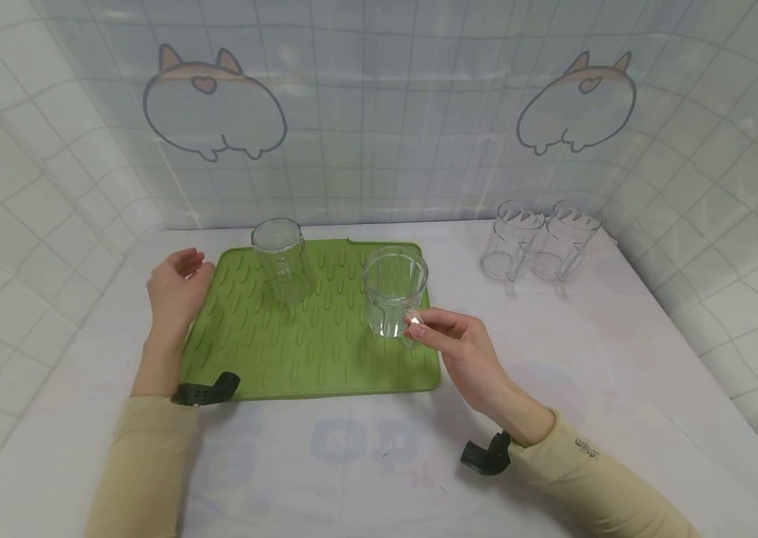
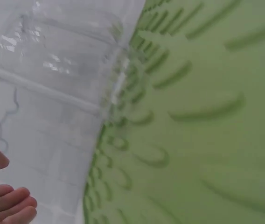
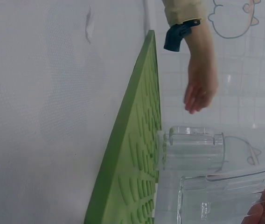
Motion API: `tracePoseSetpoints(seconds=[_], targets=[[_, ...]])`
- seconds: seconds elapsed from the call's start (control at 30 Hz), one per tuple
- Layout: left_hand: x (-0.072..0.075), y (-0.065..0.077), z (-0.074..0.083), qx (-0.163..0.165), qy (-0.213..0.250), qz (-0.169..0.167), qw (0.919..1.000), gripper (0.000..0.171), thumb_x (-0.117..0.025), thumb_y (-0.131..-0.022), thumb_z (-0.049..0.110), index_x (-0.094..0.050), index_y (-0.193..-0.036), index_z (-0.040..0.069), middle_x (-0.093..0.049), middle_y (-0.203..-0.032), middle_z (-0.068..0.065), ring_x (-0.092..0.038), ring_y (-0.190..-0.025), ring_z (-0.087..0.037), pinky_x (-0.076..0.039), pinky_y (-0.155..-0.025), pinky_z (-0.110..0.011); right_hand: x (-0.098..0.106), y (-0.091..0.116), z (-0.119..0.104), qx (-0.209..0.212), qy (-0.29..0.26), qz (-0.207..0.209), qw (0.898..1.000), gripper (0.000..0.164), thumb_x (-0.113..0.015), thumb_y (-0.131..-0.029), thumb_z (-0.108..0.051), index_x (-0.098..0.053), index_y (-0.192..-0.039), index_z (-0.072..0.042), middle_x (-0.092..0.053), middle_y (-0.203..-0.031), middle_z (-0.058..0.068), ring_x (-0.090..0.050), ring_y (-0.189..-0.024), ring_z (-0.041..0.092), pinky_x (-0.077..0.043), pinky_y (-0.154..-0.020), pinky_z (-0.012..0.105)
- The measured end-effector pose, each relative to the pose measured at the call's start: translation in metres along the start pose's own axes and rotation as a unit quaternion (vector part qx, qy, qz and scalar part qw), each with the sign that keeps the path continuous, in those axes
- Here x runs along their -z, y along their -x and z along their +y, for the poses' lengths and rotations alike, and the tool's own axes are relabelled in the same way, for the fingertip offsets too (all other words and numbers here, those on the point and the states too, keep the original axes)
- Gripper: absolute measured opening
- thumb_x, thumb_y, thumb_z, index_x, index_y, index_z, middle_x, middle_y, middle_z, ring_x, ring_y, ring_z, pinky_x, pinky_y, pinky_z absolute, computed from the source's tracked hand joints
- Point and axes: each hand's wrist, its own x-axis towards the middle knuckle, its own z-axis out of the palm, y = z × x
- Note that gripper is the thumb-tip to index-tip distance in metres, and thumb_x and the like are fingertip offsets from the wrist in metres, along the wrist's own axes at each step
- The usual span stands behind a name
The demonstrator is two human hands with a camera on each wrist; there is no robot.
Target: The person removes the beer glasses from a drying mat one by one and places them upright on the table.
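Note:
My right hand [image 1: 466, 351] grips the handle of a clear glass mug [image 1: 393, 288] over the right part of a green ridged mat [image 1: 325, 366]. In the right wrist view the held mug [image 3: 216, 205] hangs over the mat, with a gap below it. A second glass mug [image 1: 282, 261] stands on the mat's left half, its handle toward the front. My left hand [image 1: 180, 288] is beside the mat's left edge, fingers loosely bent around nothing. From the left wrist, those fingers [image 2: 11, 203] are to one side of the standing mug [image 2: 58, 65].
Two more glass mugs [image 1: 513, 239] [image 1: 563, 243] stand close together at the back right of the white-covered table [image 1: 352, 478]. A tiled-pattern curtain [image 1: 379, 112] with dog drawings closes off the back and both sides.

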Motion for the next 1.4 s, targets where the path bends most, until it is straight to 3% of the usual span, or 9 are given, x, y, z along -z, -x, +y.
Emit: tracePoseSetpoints(seconds=[0.2, 0.47, 0.87, 1.13, 1.4], targets=[[0.000, -0.005, -0.025, 0.018, -0.046, -0.055, 0.9973, 0.063, -0.043, -0.103, 0.029, -0.029, -0.152, -0.008, -0.040, -0.152, -0.029, -0.038, -0.141, -0.047, -0.034, -0.115, -0.055, 0.001, -0.001, 0.001, 0.003, 0.005, 0.010, 1.000, 0.013, -0.066, -0.093, -0.006, -0.074, -0.104, -0.008, -0.073, -0.099, 0.000, -0.066, -0.098, 0.016, -0.048, -0.100, 0.032], [0.000, -0.010, -0.043, 0.035, -0.103, -0.119, 0.9869, 0.072, -0.041, -0.103, 0.036, -0.021, -0.152, -0.014, -0.032, -0.152, -0.037, -0.033, -0.138, -0.055, -0.035, -0.112, -0.061, 0.005, -0.002, 0.002, 0.008, 0.006, 0.023, 1.000, 0.018, -0.066, -0.093, -0.005, -0.072, -0.109, 0.000, -0.073, -0.098, -0.003, -0.067, -0.097, 0.015, -0.048, -0.100, 0.030], [-0.002, -0.011, -0.057, 0.029, -0.098, -0.121, 0.9874, 0.069, -0.043, -0.103, 0.038, -0.027, -0.153, -0.008, -0.035, -0.153, -0.033, -0.031, -0.140, -0.053, -0.030, -0.115, -0.061, 0.009, -0.005, -0.002, 0.013, 0.001, 0.037, 0.999, 0.015, -0.065, -0.094, -0.005, -0.072, -0.107, -0.003, -0.073, -0.097, -0.002, -0.065, -0.098, 0.015, -0.042, -0.108, 0.035], [-0.003, -0.010, -0.058, 0.041, -0.061, -0.119, 0.9901, 0.066, -0.046, -0.103, 0.037, -0.031, -0.153, -0.003, -0.037, -0.153, -0.031, -0.034, -0.140, -0.051, -0.033, -0.114, -0.059, 0.015, -0.005, -0.001, 0.013, -0.005, 0.052, 0.999, 0.014, -0.065, -0.094, -0.004, -0.074, -0.103, -0.011, -0.073, -0.098, -0.003, -0.066, -0.097, 0.014, -0.037, -0.112, 0.036], [-0.003, -0.009, -0.060, 0.035, -0.063, -0.119, 0.9903, 0.065, -0.047, -0.103, 0.037, -0.032, -0.153, -0.002, -0.039, -0.152, -0.031, -0.037, -0.139, -0.049, -0.036, -0.112, -0.058, 0.022, -0.006, 0.001, 0.007, -0.016, 0.075, 0.997, 0.015, -0.064, -0.096, -0.006, -0.074, -0.105, -0.012, -0.074, -0.099, -0.003, -0.067, -0.099, 0.013, -0.028, -0.117, 0.038]])
